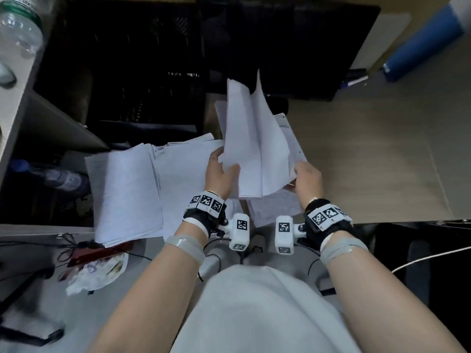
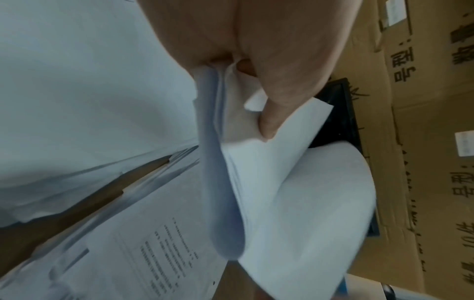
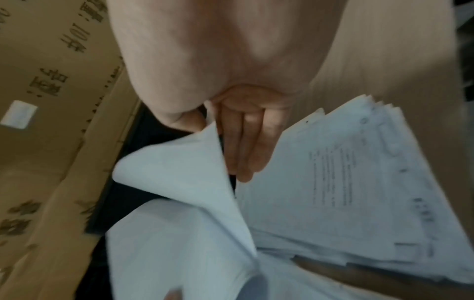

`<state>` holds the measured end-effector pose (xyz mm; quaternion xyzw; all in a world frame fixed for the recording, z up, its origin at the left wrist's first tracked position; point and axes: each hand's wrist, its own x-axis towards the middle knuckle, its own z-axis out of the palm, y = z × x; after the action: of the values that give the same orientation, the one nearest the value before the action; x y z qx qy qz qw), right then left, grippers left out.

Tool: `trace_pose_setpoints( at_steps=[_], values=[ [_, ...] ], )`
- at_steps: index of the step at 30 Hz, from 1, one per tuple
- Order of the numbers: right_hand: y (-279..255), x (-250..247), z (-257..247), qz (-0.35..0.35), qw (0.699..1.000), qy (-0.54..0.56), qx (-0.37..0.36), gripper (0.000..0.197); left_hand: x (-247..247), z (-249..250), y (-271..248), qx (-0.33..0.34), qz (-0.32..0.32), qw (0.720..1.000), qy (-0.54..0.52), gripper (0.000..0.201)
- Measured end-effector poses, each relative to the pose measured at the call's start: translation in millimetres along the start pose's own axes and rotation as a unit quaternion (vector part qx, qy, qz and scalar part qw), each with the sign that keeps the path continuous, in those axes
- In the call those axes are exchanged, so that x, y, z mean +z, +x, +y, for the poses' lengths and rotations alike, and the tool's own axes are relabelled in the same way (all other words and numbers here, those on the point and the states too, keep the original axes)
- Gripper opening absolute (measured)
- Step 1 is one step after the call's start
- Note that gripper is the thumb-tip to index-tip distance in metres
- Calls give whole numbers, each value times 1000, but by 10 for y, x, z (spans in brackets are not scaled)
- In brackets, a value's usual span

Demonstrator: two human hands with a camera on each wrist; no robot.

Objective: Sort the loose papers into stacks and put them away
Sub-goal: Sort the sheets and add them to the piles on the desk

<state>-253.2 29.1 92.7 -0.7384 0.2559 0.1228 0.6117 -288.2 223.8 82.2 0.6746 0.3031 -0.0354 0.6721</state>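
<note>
I hold a bundle of blank white sheets (image 1: 252, 149) raised and fanned above the wooden desk (image 1: 369, 161). My left hand (image 1: 221, 171) grips its lower left edge, thumb (image 2: 271, 113) on top of the sheets (image 2: 295, 203). My right hand (image 1: 307, 178) pinches the lower right corner, with its fingers (image 3: 246, 146) behind a curling sheet (image 3: 179, 172). Under the bundle lies a loose pile of printed papers (image 1: 275, 207), also visible in the wrist views (image 2: 153, 243) (image 3: 346, 192). Two thicker white stacks (image 1: 125, 192) (image 1: 183, 179) lie side by side to the left.
A black mesh tray (image 1: 142, 72) and a dark screen (image 1: 293, 47) stand behind the papers. A cardboard box (image 2: 423, 142) is at the back. A blue roll (image 1: 420, 47) lies far right, a water bottle (image 1: 17, 26) far left, a crumpled bag (image 1: 99, 273) and cables near left.
</note>
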Motion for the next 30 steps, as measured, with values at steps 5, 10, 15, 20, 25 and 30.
trace_pose_setpoints(
  at_steps=[5,10,15,20,25,30],
  values=[
    [93,-238,196,30,987,65,142,19,-55,-60,51,-3,-22,999,23,33],
    [111,-251,207,-38,993,-103,52,24,6,-26,28,-28,-85,995,39,30],
    [303,-249,305,-66,977,-205,-1,40,76,-252,135,-34,-37,993,103,28],
    [592,-134,338,-114,958,-262,-10,56,151,-406,171,-30,108,978,177,19],
    [786,277,389,-211,939,-272,-18,54,-268,-473,97,-17,270,957,105,17],
    [623,873,609,-270,920,-285,-1,51,-818,-583,-29,-21,343,937,57,18]
  ],
)
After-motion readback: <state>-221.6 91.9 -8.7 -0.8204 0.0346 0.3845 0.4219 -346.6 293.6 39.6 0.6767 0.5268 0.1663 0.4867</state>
